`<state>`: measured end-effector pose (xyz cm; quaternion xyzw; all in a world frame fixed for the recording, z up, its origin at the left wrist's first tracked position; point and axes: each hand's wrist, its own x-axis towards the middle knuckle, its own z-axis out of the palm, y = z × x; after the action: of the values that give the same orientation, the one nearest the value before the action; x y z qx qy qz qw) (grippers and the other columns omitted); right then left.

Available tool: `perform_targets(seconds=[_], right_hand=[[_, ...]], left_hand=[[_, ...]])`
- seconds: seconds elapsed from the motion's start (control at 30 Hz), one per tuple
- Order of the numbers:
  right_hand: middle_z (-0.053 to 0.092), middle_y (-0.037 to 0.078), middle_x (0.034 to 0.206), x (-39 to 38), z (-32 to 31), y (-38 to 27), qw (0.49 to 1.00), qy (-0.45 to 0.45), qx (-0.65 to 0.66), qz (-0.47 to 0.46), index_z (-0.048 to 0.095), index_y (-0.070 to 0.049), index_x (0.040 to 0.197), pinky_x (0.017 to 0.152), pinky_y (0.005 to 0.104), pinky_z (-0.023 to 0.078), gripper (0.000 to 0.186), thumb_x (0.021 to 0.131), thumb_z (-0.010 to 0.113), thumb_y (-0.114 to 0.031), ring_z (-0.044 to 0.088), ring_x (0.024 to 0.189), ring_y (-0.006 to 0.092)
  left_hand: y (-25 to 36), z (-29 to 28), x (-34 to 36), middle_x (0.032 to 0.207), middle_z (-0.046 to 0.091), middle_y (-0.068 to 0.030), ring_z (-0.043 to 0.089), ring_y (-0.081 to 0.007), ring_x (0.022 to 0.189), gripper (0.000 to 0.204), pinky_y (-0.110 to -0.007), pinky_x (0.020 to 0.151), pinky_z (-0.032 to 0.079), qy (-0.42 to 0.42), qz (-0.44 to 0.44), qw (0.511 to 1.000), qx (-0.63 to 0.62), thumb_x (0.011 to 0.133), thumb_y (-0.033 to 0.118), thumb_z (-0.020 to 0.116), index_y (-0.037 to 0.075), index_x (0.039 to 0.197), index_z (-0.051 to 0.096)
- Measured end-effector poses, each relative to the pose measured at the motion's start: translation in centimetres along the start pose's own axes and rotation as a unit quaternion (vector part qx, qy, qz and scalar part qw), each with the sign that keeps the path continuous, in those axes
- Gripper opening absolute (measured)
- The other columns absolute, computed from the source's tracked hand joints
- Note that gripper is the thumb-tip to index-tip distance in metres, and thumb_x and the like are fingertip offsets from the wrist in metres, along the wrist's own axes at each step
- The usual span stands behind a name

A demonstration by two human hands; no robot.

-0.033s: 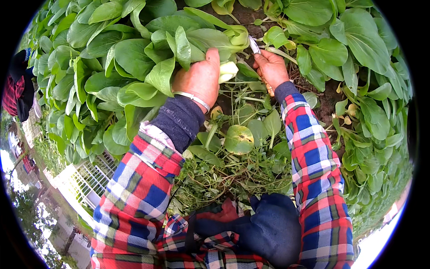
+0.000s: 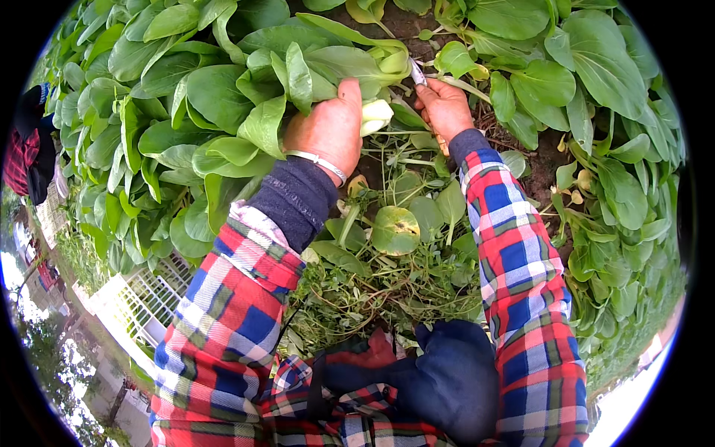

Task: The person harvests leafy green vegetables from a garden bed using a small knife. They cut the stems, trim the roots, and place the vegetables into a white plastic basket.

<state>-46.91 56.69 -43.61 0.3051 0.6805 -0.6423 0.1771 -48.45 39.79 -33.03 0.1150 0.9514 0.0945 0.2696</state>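
My left hand point(image 2: 324, 132) is closed around leafy green vegetables point(image 2: 376, 115), its thumb over a leaf and a pale stalk beside its fingers. My right hand point(image 2: 448, 112) is wrapped round a knife point(image 2: 417, 73) with a wooden handle. The blade points up, beside the pale green base of a leafy plant point(image 2: 391, 63) at top center; whether it touches the stem I cannot tell. Below both hands lie small weeds and loose leaves point(image 2: 395, 231), one yellow-spotted.
Dense rows of the same plants point(image 2: 603, 194) rise on both sides. A white plastic crate point(image 2: 153, 294) stands at the lower left behind my sleeve. Another person in dark and red checked clothing point(image 2: 26, 149) is at the far left. Bare soil point(image 2: 544, 171) shows among leaves.
The hands, knife and plants appear very slightly further left, as the view has shifted a little. Both grips look the same.
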Motion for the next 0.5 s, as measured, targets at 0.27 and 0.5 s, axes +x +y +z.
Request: perform_targets(seconds=[0.27,0.5], right_hand=[[0.054,0.002,0.065,-3.0,-0.8,2.9,0.998,-0.036,-0.049,-0.016,0.057,-0.004,0.093,0.053,0.024,0.04,0.019,0.08,0.053,-0.018,0.048,0.055,0.0093],[0.055,0.0,0.077,-8.2,-2.8,-2.3,0.943,-0.119,0.312,-0.006,0.051,-0.007,0.096,0.046,0.0202,0.042,0.037,0.079,0.055,-0.04,0.05,0.057,0.0071]], left_hand=[[-0.3,-1.3,-1.2,0.074,0.058,-0.0193,0.058,-0.0336,0.069,0.052,-0.04,0.062,0.047,0.006,0.011,0.999,-0.03,0.061,0.008,0.064,0.003,0.108,0.041],[1.7,-5.9,-9.3,0.083,0.059,-0.0137,0.06,-0.028,0.07,0.056,-0.033,0.059,0.049,0.144,0.113,0.978,-0.102,0.061,0.019,0.073,0.009,0.108,0.044]])
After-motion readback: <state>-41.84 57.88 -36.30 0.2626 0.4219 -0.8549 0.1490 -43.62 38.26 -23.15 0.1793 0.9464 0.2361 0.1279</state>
